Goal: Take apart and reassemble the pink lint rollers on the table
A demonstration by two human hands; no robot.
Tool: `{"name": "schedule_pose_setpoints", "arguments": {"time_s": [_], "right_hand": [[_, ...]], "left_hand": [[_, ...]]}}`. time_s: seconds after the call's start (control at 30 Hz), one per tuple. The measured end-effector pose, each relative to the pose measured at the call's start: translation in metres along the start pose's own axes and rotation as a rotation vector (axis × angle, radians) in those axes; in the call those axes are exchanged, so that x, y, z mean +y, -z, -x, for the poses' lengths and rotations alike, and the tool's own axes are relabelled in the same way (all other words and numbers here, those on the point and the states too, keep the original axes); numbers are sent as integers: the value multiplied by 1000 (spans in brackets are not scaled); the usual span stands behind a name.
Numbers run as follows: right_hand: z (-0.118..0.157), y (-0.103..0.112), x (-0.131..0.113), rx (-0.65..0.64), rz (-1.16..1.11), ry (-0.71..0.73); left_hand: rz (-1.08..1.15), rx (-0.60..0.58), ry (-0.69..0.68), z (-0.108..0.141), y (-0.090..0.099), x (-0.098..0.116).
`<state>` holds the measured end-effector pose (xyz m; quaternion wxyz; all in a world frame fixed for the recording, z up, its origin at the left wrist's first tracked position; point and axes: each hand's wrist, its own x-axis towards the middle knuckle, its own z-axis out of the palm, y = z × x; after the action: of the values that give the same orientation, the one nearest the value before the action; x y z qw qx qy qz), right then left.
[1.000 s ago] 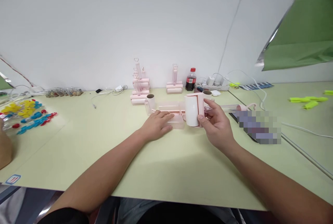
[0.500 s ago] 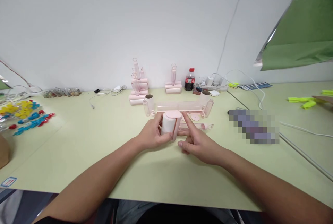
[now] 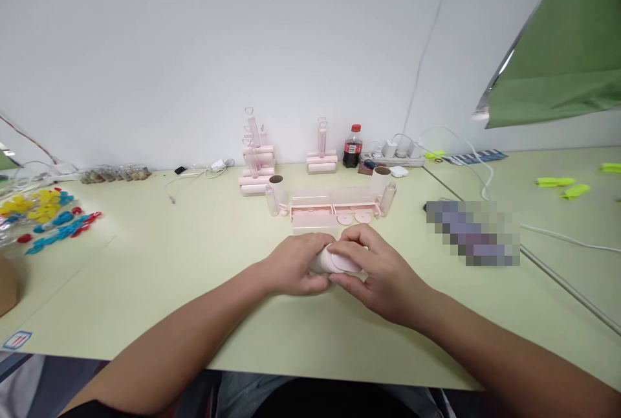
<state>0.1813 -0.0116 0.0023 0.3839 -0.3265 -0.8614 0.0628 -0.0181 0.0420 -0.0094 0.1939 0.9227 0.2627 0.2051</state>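
Note:
A white and pale pink roller piece lies on its side between my two hands, low over the table. My left hand is closed round its left part, and my right hand grips its right end with fingers and thumb. Just beyond are open pink cases with clear lids and two round pink discs. White cardboard-core rolls and small clear pink handles stand at both sides of the cases.
Assembled pink rollers stand by the wall, beside a cola bottle and a power strip. Yellow and blue toy pieces lie at the left; a pixelated object and cables lie at the right.
The roller piece has been tipped from upright onto its side and brought nearer to me. My right hand, earlier with its index finger extended beside it, now grips its end.

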Motion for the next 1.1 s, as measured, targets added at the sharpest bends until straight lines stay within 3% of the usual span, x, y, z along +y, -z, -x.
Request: {"name": "schedule_pose_setpoints", "arguments": {"time_s": [0.17,0.4,0.57,0.73,0.87,1.03,1.1], "right_hand": [[1,2,-5,-47,-1,-37],[-3,12,-13,-254,52,-109],[-2,13,-14,-277,31,-104],[-1,10,-5,-155,-32,-71],[-3,7,2,4,-74,-9],[-3,8,9,65,-43,66],[-3,12,15,149,-13,57]], "left_hand": [[-54,8,13,-2,-8,-2],[-207,6,-155,-3,-15,-8],[-114,0,-194,-2,-14,-9],[127,-2,-68,0,-15,-12],[367,72,41,0,-21,-13],[579,113,90,-2,-25,-9],[694,174,83,-2,-21,-10]]}}
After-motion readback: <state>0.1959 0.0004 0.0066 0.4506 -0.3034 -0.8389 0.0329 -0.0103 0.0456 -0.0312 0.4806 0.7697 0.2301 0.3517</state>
